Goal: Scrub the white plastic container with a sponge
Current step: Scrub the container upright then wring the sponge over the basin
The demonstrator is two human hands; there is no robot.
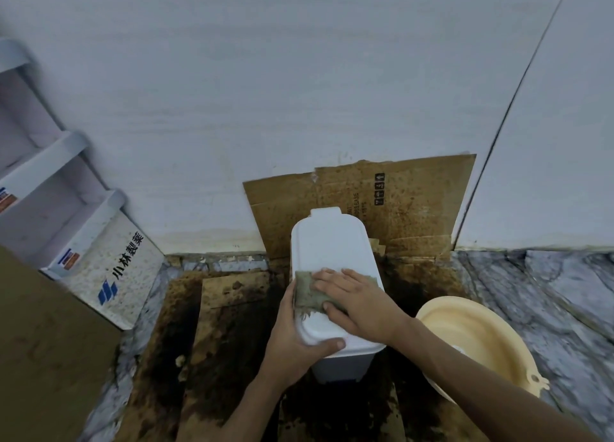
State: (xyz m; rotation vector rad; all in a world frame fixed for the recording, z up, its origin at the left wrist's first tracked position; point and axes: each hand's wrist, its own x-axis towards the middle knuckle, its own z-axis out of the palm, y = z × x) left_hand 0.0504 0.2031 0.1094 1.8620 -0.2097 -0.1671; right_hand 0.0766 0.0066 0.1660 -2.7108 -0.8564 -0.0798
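I see the white plastic container point(332, 262) standing upright on stained, wet cardboard sheets point(212, 325) spread over a marbled floor point(548, 292), its closed lid facing up toward the head camera. A second piece of cardboard point(398, 202) leans against the pale wall point(265, 92) just behind it. A grey-green sponge point(307, 292) lies flat on the near half of the lid. My right hand point(358, 302) presses down on the sponge, fingers straight and slightly spread across it, the thumb along its near edge. My left hand point(299, 338) grips the container's near-left corner: the thumb curls over the lid's front rim, and the fingers wrap down the left side, where I cannot see their tips.

Just to the right of the container, a cream-coloured basin point(481, 342) sits on the floor, partly covered by my right forearm. Well to the left, a white box with blue printing and characters point(109, 275) stands tilted against a set of white shelves point(43, 175). A brown board point(43, 358) fills the lower left corner of the view. A dark seam runs down the wall on the right.
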